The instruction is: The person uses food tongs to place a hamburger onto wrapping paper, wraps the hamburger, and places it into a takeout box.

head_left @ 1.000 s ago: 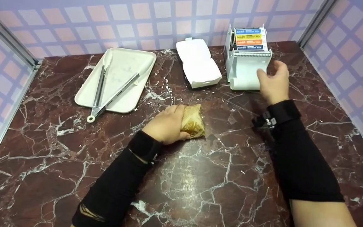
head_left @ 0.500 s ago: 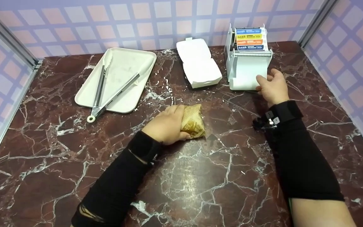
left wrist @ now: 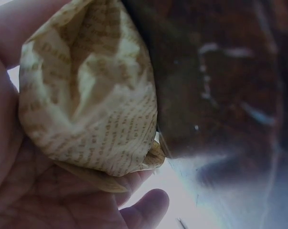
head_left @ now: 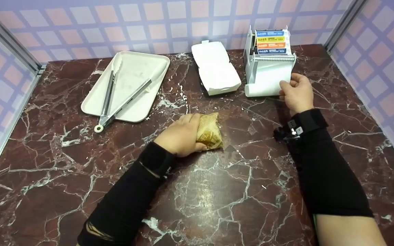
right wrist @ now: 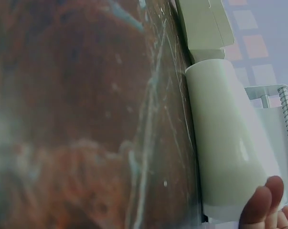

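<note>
A small parcel (head_left: 209, 131) wrapped in yellow-brown printed paper lies on the marble-patterned table, and my left hand (head_left: 178, 135) holds its left side. The left wrist view shows the creased, folded end of the wrapping paper (left wrist: 93, 90) against the palm, with lines of print on it. At the back right, my right hand (head_left: 299, 94) pinches the right edge of a white label strip (head_left: 273, 77) between thumb and fingers. That strip hangs from the toothed front bar of a label dispenser (head_left: 250, 66), its bottom end curled. In the right wrist view, fingertips (right wrist: 256, 205) meet the strip's edge.
An opened white paper box (head_left: 217, 66) stands left of the dispenser. Farther left, metal tongs (head_left: 125, 104) lie across a cream tray (head_left: 133, 65). Rolls with blue, yellow and orange labels (head_left: 271, 39) sit in the dispenser. Patterned walls enclose the back and sides.
My right hand has moved down the strip's right edge to its lower part and pinches it there. The strip's curled end has swung slightly left and up. The left hand and parcel have stayed put.
</note>
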The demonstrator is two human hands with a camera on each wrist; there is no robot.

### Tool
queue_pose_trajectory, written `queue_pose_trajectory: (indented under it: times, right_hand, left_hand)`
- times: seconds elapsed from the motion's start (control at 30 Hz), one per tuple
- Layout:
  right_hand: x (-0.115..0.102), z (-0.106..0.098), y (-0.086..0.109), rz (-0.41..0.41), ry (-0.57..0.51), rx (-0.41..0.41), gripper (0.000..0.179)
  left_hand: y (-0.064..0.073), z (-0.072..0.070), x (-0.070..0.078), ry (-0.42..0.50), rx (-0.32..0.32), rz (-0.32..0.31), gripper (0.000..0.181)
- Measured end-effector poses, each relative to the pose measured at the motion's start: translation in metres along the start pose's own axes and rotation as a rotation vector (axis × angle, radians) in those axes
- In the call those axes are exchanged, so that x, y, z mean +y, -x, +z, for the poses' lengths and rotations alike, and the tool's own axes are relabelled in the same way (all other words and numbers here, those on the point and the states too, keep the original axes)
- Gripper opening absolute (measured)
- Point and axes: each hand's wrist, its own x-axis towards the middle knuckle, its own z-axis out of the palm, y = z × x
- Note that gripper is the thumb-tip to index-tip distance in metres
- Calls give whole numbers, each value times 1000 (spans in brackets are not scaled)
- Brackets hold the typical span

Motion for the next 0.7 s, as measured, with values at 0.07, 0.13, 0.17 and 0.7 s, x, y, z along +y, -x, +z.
queue_pose_trajectory:
  times: [0.07,0.13,0.17,0.7]
  right_hand:
    - [0,1,0,4,-64,24,64]
    - [1,2,-1,4,-125,44,59]
    - [1,2,-1,2,-159,51,56]
    - [9,-1,-8,38,-260,109,26]
  left_hand:
    - [0,0,0,1,-1,0,110]
    - [0,0,0,0,-1,1,109]
    - [0,0,1,0,-2,0,109]
    - [0,-1,0,1,-5,-2,109]
